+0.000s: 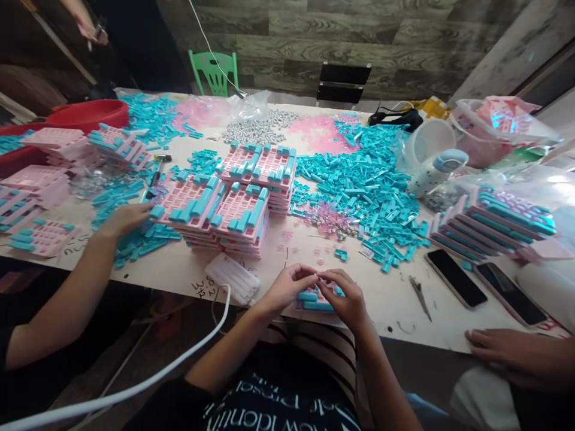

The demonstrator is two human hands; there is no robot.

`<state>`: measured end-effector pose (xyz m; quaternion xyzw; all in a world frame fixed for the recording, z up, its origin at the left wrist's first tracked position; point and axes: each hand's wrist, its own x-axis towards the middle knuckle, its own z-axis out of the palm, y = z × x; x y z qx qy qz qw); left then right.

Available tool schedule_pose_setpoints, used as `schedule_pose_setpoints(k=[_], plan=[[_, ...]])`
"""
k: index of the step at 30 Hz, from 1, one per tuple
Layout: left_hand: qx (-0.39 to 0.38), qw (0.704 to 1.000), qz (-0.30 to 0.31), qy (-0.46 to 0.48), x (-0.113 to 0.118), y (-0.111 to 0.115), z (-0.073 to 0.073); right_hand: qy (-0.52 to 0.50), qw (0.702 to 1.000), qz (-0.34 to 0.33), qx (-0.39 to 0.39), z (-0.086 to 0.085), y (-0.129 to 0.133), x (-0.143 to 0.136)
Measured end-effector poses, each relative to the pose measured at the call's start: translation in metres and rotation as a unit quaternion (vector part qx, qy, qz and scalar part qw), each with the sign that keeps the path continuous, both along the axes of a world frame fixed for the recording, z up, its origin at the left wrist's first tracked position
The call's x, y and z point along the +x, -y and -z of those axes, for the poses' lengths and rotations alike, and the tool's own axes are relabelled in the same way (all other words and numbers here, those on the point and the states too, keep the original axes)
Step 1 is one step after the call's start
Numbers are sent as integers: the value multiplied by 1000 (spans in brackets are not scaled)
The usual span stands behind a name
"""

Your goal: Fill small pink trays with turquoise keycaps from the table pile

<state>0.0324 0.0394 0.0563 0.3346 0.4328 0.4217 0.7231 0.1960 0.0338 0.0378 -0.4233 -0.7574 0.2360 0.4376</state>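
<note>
My left hand (287, 290) and my right hand (349, 301) meet just above the table's near edge. Their thumbs and index fingertips are pinched together around something small and dark, too tiny to name. Directly beneath them lies a pink plastic grid tray with blue bars (309, 297), partly covered by my fingers. Beyond my left hand rise stacks of similar pink trays with blue pieces (240, 209). A few clear pink bits and one small blue piece (341, 254) are scattered ahead of my hands.
A large heap of blue pieces (359, 179) spreads to the right, near small silvery parts (260, 127). A white power bank (232, 278), tweezers (420, 297) and two phones (456, 278) lie near the edge. Co-workers' hands (128, 220) are at left and right (516, 353).
</note>
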Motion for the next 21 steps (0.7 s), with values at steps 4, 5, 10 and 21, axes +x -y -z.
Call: schedule_pose_setpoints(k=[4,5,10,21], plan=[[-58,997,-39,22,-7,-1,5,28,999,29,-20,4,-24,14],[-76,995,-48,30,-11,-1,7,41,998,49,-21,6,-33,18],[6,992,-81,-98,-33,-10,22,144,985,47,-79,23,-75,24],[281,857,-8,-432,-39,-13,29,142,973,32,-179,11,-84,-6]])
